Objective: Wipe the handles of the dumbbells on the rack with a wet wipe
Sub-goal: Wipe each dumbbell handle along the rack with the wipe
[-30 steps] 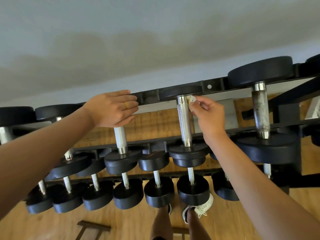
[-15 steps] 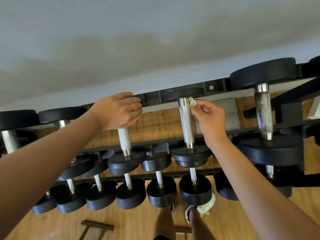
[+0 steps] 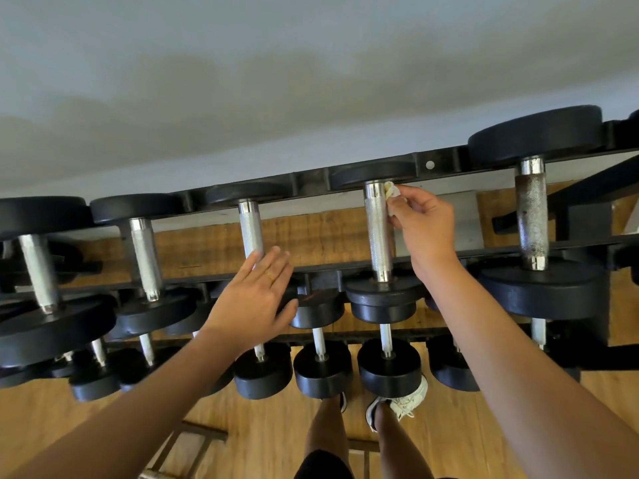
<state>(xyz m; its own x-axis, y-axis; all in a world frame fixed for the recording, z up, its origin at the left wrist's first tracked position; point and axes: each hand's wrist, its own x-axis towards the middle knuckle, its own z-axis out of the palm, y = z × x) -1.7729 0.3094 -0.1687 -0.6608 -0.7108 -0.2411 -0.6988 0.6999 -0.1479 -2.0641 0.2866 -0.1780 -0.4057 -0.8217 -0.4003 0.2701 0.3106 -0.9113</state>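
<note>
A black rack [image 3: 439,164] carries rows of black dumbbells with knurled steel handles. My right hand [image 3: 423,224] pinches a small crumpled wet wipe [image 3: 392,190] against the far end of one top-row handle [image 3: 378,229]. My left hand [image 3: 254,299] hovers flat with fingers spread over the near end of the neighbouring handle [image 3: 250,226], holding nothing. A ring shows on one finger. Farther right stands a bigger dumbbell with a rusty handle [image 3: 532,216].
Lower tiers hold smaller dumbbells [image 3: 323,368] near my legs and white shoe [image 3: 401,402]. A pale wall fills the upper view. Wooden floor [image 3: 259,437] lies below, with a wooden frame [image 3: 183,444] on it. More top-row dumbbells [image 3: 38,267] extend to the left.
My left hand has come off the rack's far rail and dropped toward me, opening flat over the handle's near end. The right hand stays at the far end of its handle with the wipe.
</note>
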